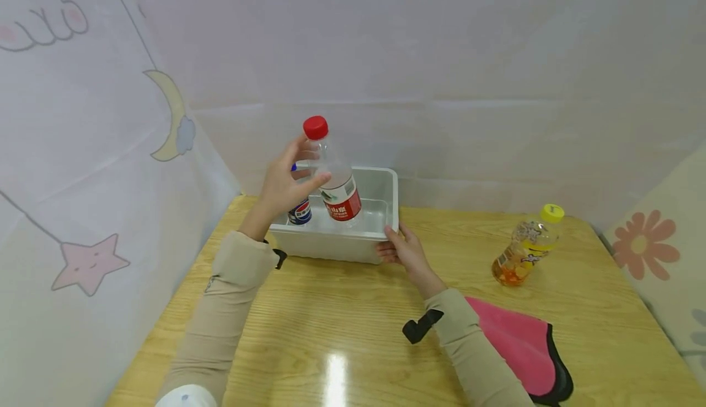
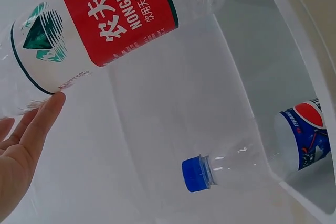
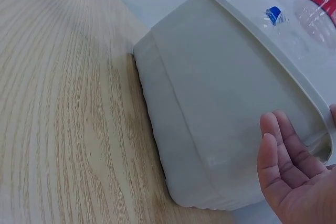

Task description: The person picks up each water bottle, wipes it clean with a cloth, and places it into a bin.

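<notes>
bottle in hand: clear plastic water bottle with a red cap and a red-and-white label (image 1: 333,171), held tilted over the bin, base lowest and hanging just above the bin's floor, cap leaning up and to the left

left hand: left hand (image 1: 287,181) has fingers and thumb curled round the upper part of the water bottle, so it's a proper clamped hold; the wrist view shows fingertips (image 2: 46,109) on the clear plastic just beside the label

right hand: right hand (image 1: 405,249) lies flat against the near right corner of the bin with the thumb over the rim, fingers straight, steadying rather than grabbing

bin: pale grey rectangular plastic bin (image 1: 336,246), sits toward the far edge of the table, left of centre

already inside: a clear cola bottle with a blue cap and blue label (image 2: 252,156), lying on its side along the bin's left wall

step, my read: looks like the loading stage, water bottle over the bin but not yet set down

next move, my guess: bottle needs lowering into the free right part of the bin, clear of the cola bottle, then the fingers let go; right hand probably wants to keep the bin from sliding

also around: clear bottle of orange drink with a yellow cap (image 1: 526,247) stands tilted near the table's far right corner, well apart from the bin; pink cloth with dark trim (image 1: 524,346) lies by the near right edge

table: light wooden table (image 1: 331,321), glossy
</notes>
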`<control>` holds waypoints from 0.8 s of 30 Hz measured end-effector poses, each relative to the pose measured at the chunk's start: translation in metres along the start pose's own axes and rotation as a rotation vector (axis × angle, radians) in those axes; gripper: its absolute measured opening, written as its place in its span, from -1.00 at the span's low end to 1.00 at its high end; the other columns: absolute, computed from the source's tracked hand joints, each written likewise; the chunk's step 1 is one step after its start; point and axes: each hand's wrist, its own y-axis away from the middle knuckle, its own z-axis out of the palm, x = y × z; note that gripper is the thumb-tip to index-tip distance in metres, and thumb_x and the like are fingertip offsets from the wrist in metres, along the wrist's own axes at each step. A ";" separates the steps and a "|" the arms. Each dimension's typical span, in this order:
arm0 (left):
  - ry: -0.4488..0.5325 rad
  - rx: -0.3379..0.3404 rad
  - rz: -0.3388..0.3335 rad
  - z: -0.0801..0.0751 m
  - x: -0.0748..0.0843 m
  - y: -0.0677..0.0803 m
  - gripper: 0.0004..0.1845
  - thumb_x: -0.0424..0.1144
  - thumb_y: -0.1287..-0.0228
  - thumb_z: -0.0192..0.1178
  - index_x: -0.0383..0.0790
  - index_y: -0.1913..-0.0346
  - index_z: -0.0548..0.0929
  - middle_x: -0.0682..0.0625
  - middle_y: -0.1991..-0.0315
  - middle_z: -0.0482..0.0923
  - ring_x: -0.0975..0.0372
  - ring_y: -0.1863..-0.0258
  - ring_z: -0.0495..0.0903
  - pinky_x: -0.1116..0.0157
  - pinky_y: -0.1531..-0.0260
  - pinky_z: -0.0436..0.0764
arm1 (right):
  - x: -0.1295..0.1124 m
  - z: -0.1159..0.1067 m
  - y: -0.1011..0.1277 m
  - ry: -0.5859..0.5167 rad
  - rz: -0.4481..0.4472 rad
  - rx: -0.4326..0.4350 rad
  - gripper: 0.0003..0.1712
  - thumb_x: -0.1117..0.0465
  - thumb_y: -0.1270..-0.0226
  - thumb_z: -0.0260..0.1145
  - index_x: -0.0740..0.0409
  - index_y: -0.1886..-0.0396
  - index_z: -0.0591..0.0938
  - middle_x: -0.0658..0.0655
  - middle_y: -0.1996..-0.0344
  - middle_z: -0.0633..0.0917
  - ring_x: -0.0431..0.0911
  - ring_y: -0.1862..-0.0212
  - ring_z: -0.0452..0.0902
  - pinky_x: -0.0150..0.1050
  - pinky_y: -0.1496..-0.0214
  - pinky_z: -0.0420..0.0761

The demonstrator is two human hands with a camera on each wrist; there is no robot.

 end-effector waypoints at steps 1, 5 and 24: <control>-0.011 -0.015 -0.021 -0.001 0.005 -0.002 -0.33 -0.45 -0.07 0.26 -0.47 -0.25 0.22 -0.33 -0.03 0.42 -0.06 -0.02 0.44 0.03 0.10 0.55 | -0.001 0.000 0.000 -0.006 0.001 -0.003 -0.43 0.06 -0.41 0.02 0.23 -0.30 0.20 0.12 0.52 0.67 -0.14 0.49 0.62 -0.12 0.33 0.63; -0.055 -0.075 -0.115 -0.002 -0.005 -0.015 -0.38 -0.33 -0.09 0.28 -0.41 -0.20 0.28 -0.25 -0.03 0.41 0.00 -0.03 0.44 0.10 0.06 0.54 | -0.004 0.000 0.002 -0.002 -0.003 -0.010 -0.44 0.07 -0.42 0.02 0.23 -0.30 0.21 0.10 0.53 0.66 -0.14 0.49 0.62 -0.14 0.34 0.63; -0.308 -0.184 -0.350 0.018 -0.070 -0.039 -0.33 -0.18 0.00 0.37 -0.34 -0.15 0.32 -0.23 -0.07 0.42 0.00 -0.06 0.40 0.10 -0.01 0.46 | -0.002 -0.001 -0.001 0.022 0.000 0.010 -0.46 0.04 -0.41 0.03 0.15 -0.29 0.23 0.04 0.56 0.66 -0.17 0.50 0.62 -0.04 0.27 0.61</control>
